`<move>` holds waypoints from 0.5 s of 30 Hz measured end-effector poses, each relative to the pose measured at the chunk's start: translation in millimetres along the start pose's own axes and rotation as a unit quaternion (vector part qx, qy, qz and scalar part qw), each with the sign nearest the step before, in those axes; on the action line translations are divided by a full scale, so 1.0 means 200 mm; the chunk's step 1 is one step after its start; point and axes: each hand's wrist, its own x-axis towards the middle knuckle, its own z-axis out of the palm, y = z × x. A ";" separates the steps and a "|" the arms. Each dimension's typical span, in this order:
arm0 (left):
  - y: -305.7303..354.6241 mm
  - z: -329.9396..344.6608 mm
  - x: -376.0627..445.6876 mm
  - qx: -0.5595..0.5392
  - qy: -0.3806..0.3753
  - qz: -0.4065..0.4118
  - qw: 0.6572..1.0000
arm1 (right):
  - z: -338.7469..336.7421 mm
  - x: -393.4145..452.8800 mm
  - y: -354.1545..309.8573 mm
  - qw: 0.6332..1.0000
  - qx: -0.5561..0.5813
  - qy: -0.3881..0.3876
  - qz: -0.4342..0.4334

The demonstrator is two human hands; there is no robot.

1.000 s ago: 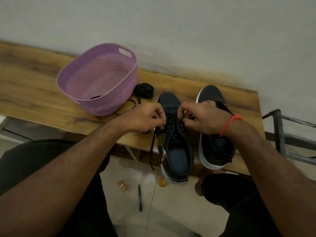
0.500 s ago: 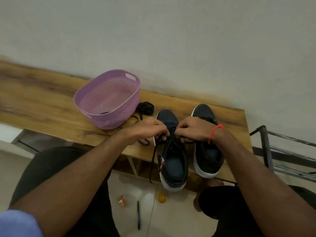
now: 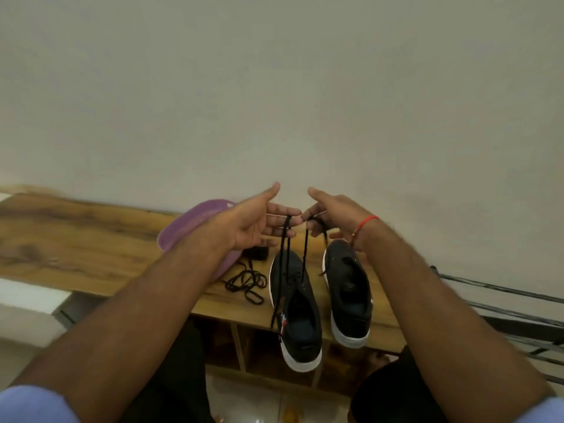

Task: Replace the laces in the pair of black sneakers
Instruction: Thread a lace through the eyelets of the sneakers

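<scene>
Two black sneakers with white soles stand on the wooden bench (image 3: 76,248), toes toward the wall. The left sneaker (image 3: 297,312) overhangs the bench's front edge. A black lace (image 3: 285,254) runs up from its eyelets. My left hand (image 3: 259,224) and my right hand (image 3: 331,218) are raised above the shoes, each pinching one end of that lace between the fingertips, palms facing each other. The right sneaker (image 3: 349,294) sits beside it under my right wrist. A loose black lace (image 3: 245,283) lies tangled on the bench left of the shoes.
A purple plastic basket (image 3: 189,230) stands on the bench behind my left forearm. A small black bundle (image 3: 256,253) lies by its base. A dark metal rack (image 3: 503,300) is at the right. A plain wall rises behind the bench.
Both hands rose from the left sneaker's eyelets, pulling the lace ends up taut. The camera tilted upward, so the bench now sits lower in view.
</scene>
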 end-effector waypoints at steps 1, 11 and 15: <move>0.07 0.00 -0.04 -0.007 -0.002 0.013 1.000 | -0.04 -0.02 -0.06 1.000 0.010 0.005 -0.006; 0.64 0.05 -0.37 -0.092 0.022 0.121 0.988 | -0.32 -0.26 -0.57 0.990 0.112 0.023 -0.086; 0.76 0.07 -0.47 -0.119 0.019 0.149 0.982 | -0.37 -0.34 -0.66 0.981 0.142 0.011 -0.131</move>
